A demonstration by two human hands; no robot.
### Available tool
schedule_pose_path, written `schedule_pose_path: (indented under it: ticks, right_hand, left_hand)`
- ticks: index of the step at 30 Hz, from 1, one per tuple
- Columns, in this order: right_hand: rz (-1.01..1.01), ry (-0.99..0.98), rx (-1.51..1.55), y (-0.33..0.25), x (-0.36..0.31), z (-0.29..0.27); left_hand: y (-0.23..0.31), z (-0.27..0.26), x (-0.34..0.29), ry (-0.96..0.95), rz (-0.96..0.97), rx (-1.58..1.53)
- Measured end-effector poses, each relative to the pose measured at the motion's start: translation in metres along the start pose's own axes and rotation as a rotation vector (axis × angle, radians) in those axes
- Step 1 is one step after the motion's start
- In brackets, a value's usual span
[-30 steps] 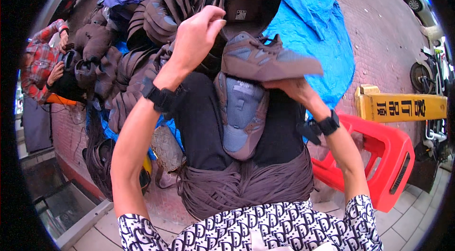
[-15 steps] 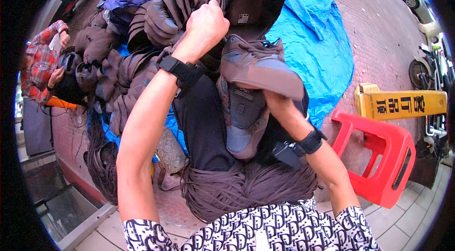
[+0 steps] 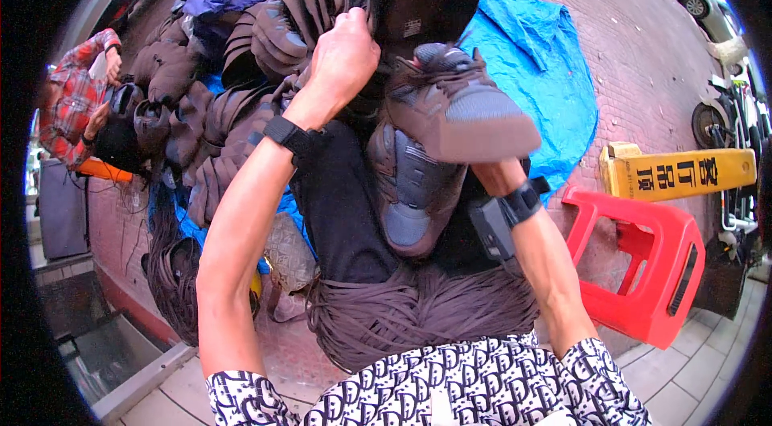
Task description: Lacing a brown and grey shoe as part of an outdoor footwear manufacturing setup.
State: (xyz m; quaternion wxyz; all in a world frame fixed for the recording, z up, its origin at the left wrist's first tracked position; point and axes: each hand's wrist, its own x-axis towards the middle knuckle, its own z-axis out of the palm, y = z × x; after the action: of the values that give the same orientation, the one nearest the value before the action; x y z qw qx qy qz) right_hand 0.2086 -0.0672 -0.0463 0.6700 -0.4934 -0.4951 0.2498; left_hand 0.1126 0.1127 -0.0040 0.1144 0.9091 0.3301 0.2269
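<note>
Let the lace bundle point(image 3: 422, 313) lie flat across your thighs point(image 3: 342, 229). Steady the lower shoe point(image 3: 410, 193) between them, toe near. With your right hand point(image 3: 497, 174), support the raised shoe point(image 3: 474, 116) from beneath, just above; those fingers are hidden, so the grip cannot be confirmed. Your left hand point(image 3: 346, 58), farther and left, is curled closed, contents unclear; allow clearance from the raised shoe.

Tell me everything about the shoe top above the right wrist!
The shoe top is brown, with a grey-blue, mesh-looking toe panel and brown lacing. It is tilted, toe toward the picture's lower right, overlapping another shoe top in view. The right wrist shows just below it; the right hand's grip is hidden.
</note>
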Motion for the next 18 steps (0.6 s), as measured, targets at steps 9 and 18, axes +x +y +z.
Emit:
schedule_pose_path:
  ticks: [9, 18]
  right_hand:
    - [0.02, 0.006, 0.228, -0.03, -0.05, -0.053]
    - [0.067, -0.031, 0.442, -0.086, -0.138, -0.047]
  left_hand:
    - [0.024, -0.008, -0.03, 0.048, 0.158, -0.099]
    - [0.022, 0.012, -0.028, 0.195, 0.219, -0.031]
